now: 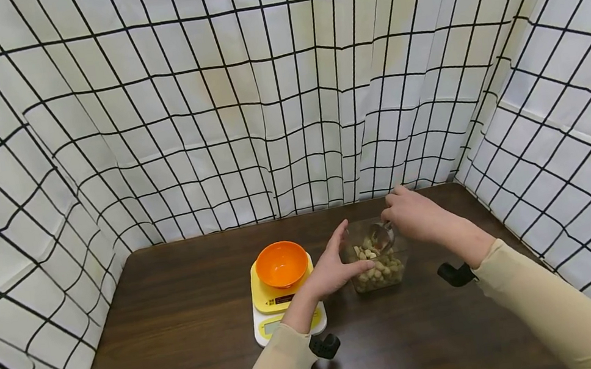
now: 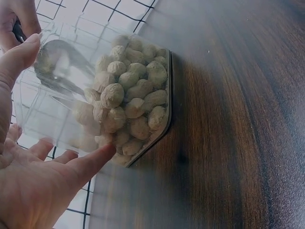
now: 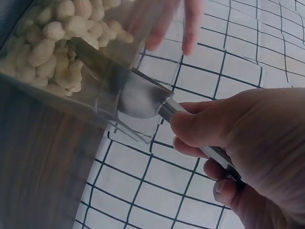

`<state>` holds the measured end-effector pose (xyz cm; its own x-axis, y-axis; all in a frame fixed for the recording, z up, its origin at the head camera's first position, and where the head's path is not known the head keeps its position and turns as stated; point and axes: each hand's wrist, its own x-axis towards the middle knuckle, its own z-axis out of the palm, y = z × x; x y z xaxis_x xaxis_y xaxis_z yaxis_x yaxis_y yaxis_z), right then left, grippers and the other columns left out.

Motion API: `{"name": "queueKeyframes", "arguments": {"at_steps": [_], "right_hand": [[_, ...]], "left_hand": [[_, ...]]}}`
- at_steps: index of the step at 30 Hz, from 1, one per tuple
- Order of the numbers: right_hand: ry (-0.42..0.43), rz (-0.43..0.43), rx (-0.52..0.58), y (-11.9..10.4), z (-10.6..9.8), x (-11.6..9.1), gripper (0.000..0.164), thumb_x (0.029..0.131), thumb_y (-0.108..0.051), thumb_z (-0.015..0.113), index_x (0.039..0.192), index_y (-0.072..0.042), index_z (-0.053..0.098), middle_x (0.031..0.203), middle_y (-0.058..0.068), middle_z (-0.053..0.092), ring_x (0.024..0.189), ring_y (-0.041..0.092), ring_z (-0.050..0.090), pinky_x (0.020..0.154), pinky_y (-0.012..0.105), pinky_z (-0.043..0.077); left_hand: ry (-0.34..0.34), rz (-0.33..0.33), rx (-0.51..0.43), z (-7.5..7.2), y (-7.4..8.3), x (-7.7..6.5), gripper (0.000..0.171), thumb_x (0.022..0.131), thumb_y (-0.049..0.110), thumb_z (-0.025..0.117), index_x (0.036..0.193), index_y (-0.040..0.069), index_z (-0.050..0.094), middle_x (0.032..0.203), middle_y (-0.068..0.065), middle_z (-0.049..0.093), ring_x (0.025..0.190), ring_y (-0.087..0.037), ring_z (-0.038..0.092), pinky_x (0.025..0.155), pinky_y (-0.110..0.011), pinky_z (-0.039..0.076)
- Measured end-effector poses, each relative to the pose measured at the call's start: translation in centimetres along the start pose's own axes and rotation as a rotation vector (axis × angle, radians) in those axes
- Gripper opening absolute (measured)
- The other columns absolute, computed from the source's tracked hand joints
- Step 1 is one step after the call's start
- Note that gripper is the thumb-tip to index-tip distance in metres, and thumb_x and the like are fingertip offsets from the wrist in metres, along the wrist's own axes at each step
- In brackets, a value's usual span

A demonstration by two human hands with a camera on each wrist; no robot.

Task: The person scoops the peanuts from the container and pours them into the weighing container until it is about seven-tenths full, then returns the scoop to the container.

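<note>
A clear plastic container (image 1: 358, 231) stands right of centre on the table, partly filled with unshelled peanuts (image 2: 128, 90). My right hand (image 1: 418, 214) grips the handle of a metal scoop (image 3: 140, 97). The scoop's bowl is inside the container, its tip down at the peanuts. At the container's left side is my left hand (image 1: 334, 271), fingers spread and fairly straight. One of its fingers touches the clear wall in the left wrist view; the thumb lies along the near side in the head view.
Left of the container, an orange bowl (image 1: 282, 264) sits on a yellow and white kitchen scale (image 1: 261, 293). My left forearm crosses the scale's lower right part. White curtains with a black grid (image 1: 293, 117) enclose the dark wooden table (image 1: 179, 322) at the back and sides.
</note>
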<state>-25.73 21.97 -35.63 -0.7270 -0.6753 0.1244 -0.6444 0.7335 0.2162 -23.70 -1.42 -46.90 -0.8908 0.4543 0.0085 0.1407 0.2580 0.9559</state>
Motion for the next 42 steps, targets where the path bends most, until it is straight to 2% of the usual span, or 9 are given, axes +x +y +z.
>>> {"name": "queueKeyframes", "arguments": {"at_steps": [6, 13, 20, 23, 28, 34, 42], "right_hand": [[-0.021, -0.012, 0.060, 0.0, 0.3, -0.1, 0.016, 0.090, 0.002, 0.074, 0.098, -0.010, 0.080, 0.086, 0.003, 0.060, 0.082, 0.023, 0.044, 0.074, 0.040, 0.043], [-0.009, -0.042, 0.027, -0.2, 1.1, 0.3, 0.012, 0.090, -0.002, 0.076, 0.099, -0.009, 0.080, 0.084, 0.003, 0.058, 0.078, 0.022, 0.038, 0.070, 0.037, 0.039], [-0.087, 0.010, 0.181, 1.1, 0.8, 0.0, 0.016, 0.093, -0.001, 0.071, 0.103, -0.011, 0.079, 0.092, 0.002, 0.061, 0.085, 0.023, 0.048, 0.076, 0.041, 0.044], [-0.070, 0.010, 0.203, 1.3, 1.0, -0.3, 0.015, 0.093, -0.003, 0.072, 0.104, -0.011, 0.079, 0.093, 0.002, 0.062, 0.087, 0.023, 0.047, 0.077, 0.041, 0.043], [-0.025, -0.005, 0.231, 1.2, 1.5, -0.7, 0.013, 0.093, -0.005, 0.074, 0.103, -0.011, 0.079, 0.091, 0.000, 0.060, 0.081, 0.020, 0.041, 0.072, 0.037, 0.038], [-0.068, 0.025, 0.383, 2.3, 1.7, -1.5, 0.013, 0.095, -0.006, 0.071, 0.104, -0.013, 0.078, 0.091, -0.005, 0.060, 0.079, 0.016, 0.040, 0.072, 0.035, 0.035], [-0.107, 0.094, 0.595, 3.4, 2.7, -2.4, 0.013, 0.100, -0.016, 0.068, 0.109, -0.019, 0.077, 0.103, -0.007, 0.064, 0.095, 0.018, 0.050, 0.081, 0.041, 0.040]], "left_hand": [[-0.004, -0.003, 0.000, 0.0, -0.2, 0.0, 0.105, 0.087, 0.045, 0.081, 0.164, 0.039, 0.010, 0.169, 0.002, 0.017, 0.153, -0.029, 0.024, 0.114, -0.060, 0.032], [-0.001, 0.004, 0.022, 0.0, -0.2, 0.1, 0.103, 0.088, 0.045, 0.080, 0.164, 0.040, 0.010, 0.169, 0.001, 0.017, 0.152, -0.030, 0.025, 0.114, -0.060, 0.033], [-0.010, -0.012, 0.020, 0.3, 0.1, -0.1, 0.104, 0.088, 0.047, 0.080, 0.164, 0.039, 0.010, 0.168, 0.002, 0.019, 0.152, -0.029, 0.025, 0.113, -0.062, 0.032], [-0.005, -0.008, 0.021, 0.3, 0.1, -0.1, 0.105, 0.088, 0.046, 0.081, 0.164, 0.038, 0.010, 0.168, 0.002, 0.020, 0.152, -0.029, 0.025, 0.113, -0.062, 0.032], [0.003, -0.012, 0.031, 0.1, 0.3, -0.2, 0.104, 0.088, 0.046, 0.080, 0.164, 0.039, 0.010, 0.168, 0.005, 0.019, 0.152, -0.027, 0.025, 0.114, -0.060, 0.033], [-0.007, -0.005, 0.029, 0.0, 0.1, 0.0, 0.103, 0.088, 0.045, 0.081, 0.163, 0.043, 0.010, 0.169, 0.003, 0.017, 0.152, -0.027, 0.026, 0.114, -0.059, 0.033], [-0.001, 0.003, 0.019, 0.1, 0.1, -0.2, 0.103, 0.087, 0.044, 0.081, 0.163, 0.040, 0.012, 0.169, 0.001, 0.018, 0.151, -0.029, 0.027, 0.115, -0.061, 0.030]]}}
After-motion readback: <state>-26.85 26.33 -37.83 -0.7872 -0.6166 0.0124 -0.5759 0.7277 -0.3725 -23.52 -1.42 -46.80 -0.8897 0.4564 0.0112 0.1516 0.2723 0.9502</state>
